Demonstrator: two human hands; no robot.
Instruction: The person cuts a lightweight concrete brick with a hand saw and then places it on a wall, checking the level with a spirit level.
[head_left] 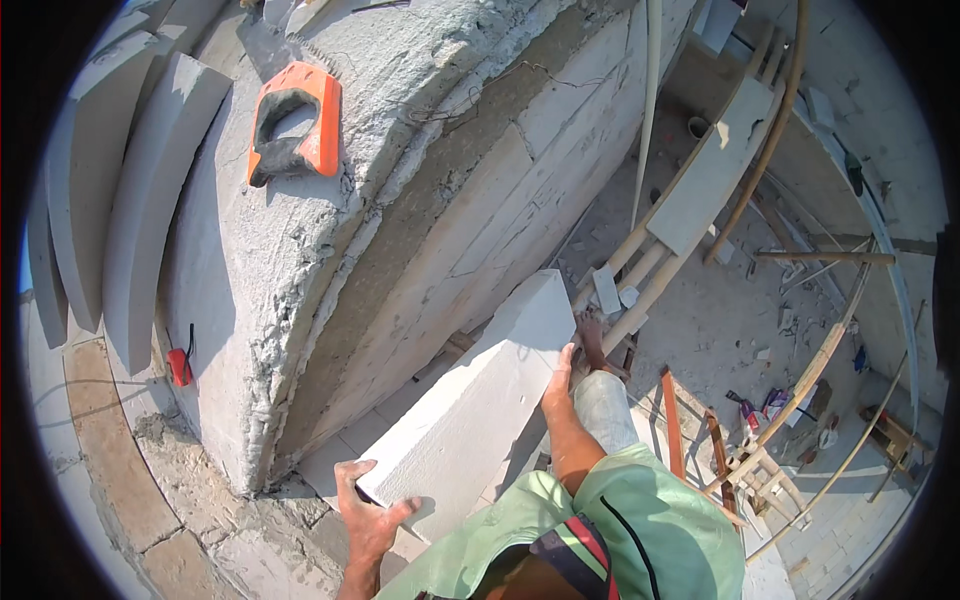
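A long white lightweight block [468, 392] lies slanting across the lower middle, held by both my hands. My left hand [372, 498] grips its near end, with the thumb and fingers around the corner. My right hand [560, 385] holds its right side toward the far end, thumb up along the block, its other fingers mostly hidden. My bare foot [596, 342] is just beyond the block on the right. A trowel-like tool with an orange handle [322, 125] lies above on the rough white wall top [270, 260]. A small red tool [180, 368] sits to the left.
Curved grey slabs [150, 200] stand at the far left. On the right is a drop to a debris-strewn lower floor [760, 340], crossed by bamboo poles [800, 380] and a plank [715, 160]. A concrete wall face [470, 200] runs diagonally beside the block.
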